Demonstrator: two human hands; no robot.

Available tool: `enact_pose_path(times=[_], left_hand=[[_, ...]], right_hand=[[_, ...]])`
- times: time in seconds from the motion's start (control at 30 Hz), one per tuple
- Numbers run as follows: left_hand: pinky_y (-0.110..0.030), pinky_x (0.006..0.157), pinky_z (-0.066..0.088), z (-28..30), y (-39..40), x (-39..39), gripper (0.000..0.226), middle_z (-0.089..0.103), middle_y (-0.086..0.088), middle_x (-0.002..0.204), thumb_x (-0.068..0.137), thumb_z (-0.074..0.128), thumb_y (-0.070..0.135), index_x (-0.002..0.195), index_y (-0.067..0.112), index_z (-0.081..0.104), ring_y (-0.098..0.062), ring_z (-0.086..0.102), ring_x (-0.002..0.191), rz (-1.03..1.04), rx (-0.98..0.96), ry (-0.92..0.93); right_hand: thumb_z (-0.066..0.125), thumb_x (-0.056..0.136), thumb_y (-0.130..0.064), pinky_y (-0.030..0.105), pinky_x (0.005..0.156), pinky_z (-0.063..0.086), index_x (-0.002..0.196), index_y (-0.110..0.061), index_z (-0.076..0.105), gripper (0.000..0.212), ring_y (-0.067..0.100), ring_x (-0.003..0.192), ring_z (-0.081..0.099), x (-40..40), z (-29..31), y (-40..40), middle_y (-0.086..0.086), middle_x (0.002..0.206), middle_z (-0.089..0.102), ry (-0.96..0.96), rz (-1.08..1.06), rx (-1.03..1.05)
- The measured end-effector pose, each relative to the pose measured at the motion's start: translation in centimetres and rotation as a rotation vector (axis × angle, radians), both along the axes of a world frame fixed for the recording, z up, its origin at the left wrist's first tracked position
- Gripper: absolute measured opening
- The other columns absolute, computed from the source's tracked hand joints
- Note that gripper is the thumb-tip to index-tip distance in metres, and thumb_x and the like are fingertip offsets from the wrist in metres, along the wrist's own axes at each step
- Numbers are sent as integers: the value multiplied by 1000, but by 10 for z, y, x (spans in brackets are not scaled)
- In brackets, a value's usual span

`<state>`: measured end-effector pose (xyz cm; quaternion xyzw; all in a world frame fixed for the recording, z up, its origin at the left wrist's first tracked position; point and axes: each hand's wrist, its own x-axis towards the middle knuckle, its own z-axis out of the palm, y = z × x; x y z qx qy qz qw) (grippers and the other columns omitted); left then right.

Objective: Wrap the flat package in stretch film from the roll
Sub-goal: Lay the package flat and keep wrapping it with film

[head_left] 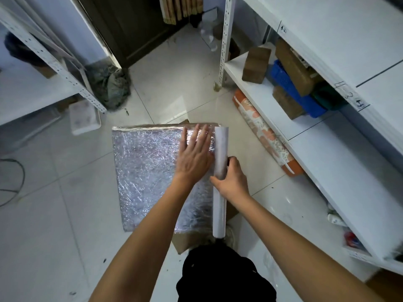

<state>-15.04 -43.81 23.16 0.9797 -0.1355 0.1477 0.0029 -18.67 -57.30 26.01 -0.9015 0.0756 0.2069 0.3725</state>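
Observation:
A flat rectangular package (148, 171), its top covered in shiny crinkled stretch film, sits in the middle of the view above the tiled floor. Along its right edge lies the long white film roll (220, 153), running away from me. My left hand (195, 154) lies flat with straight fingers on the package's far right corner, pressing the film beside the roll. My right hand (232, 178) grips the roll around its middle, thumb on the left side.
White metal shelving (305, 118) with brown boxes and a blue bin stands at the right. A patterned orange roll (265, 132) lies on the floor by it. Another shelf (32, 90) is at the left, a white box (85, 117) and a dark bag (109, 86) beside it. Brown cardboard (187, 239) lies under the package.

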Motion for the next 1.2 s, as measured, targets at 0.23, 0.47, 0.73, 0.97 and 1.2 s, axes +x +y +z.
enact_pose_path(times=[0.23,0.47,0.73,0.97,1.2], left_hand=[[-59,106,34,10,12,0,54,54,-10,137,91,35,35,135,7,52,-29,50,128,-54,-79,160],[-51,115,15,13,37,-4,51,62,-13,125,91,35,36,126,9,59,-33,52,123,165,-218,139],[-50,118,-2,22,67,-9,52,54,-8,137,92,34,40,134,19,55,-24,39,135,339,-287,211],[-51,118,-2,28,78,5,46,55,-3,135,99,38,42,136,20,52,-23,41,130,327,-252,265],[-51,117,-3,29,80,14,43,52,-2,137,101,36,41,140,25,46,-24,37,133,313,-234,312]], right_hand=[[74,76,-34,37,82,47,117,-12,40,57,32,106,57,-15,1,0,9,120,51,0,-10,6],[73,75,-38,37,82,46,117,-11,40,59,31,106,56,-16,0,1,8,119,49,18,18,-20],[72,74,-42,42,85,51,116,-14,41,59,27,105,57,-19,-3,11,5,118,50,48,0,2],[63,81,-45,40,78,50,115,-9,40,54,32,100,57,-11,-3,29,8,115,45,13,21,-110],[69,77,-53,41,79,51,116,-9,42,65,30,101,59,6,-5,28,9,116,53,-13,-14,-93]])
